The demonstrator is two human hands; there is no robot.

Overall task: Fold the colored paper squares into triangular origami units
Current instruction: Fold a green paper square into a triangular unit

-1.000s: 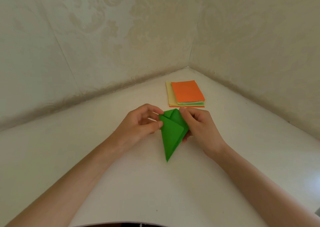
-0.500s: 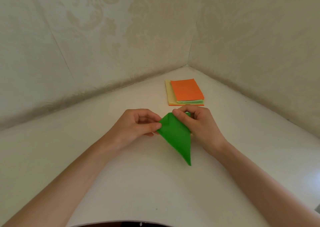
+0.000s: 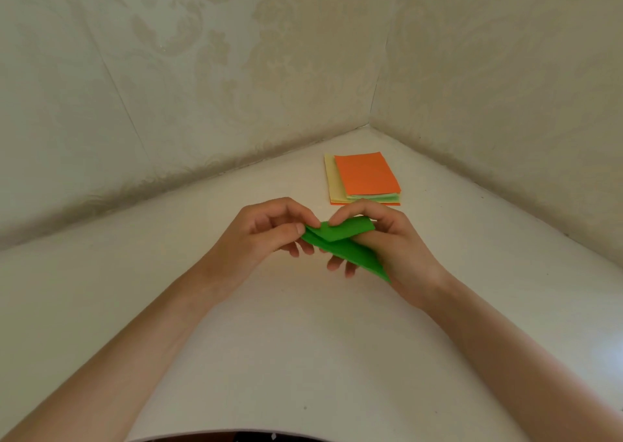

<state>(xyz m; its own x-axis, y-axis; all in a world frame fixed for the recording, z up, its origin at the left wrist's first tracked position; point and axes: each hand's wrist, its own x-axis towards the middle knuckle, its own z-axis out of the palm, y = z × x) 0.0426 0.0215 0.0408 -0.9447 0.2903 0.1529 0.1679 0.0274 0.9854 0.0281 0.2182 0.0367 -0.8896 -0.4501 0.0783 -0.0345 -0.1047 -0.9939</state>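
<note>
A green paper, partly folded into a long pointed shape, is held just above the white table between both hands. My left hand pinches its left corner between thumb and fingers. My right hand curls round its right side, fingers underneath and the index finger bent over the top flap. The paper's sharp tip points down to the right, along my right wrist. Behind the hands lies a stack of paper squares with an orange sheet on top, pale yellow and light green sheets showing beneath.
The white table fills a corner between two patterned wallpapered walls. The paper stack sits near that corner, a short way beyond my hands.
The green paper has turned from hanging tip-down to lying nearly flat, its tip swinging right. A top flap is now folded over. Both hands have kept hold of it.
</note>
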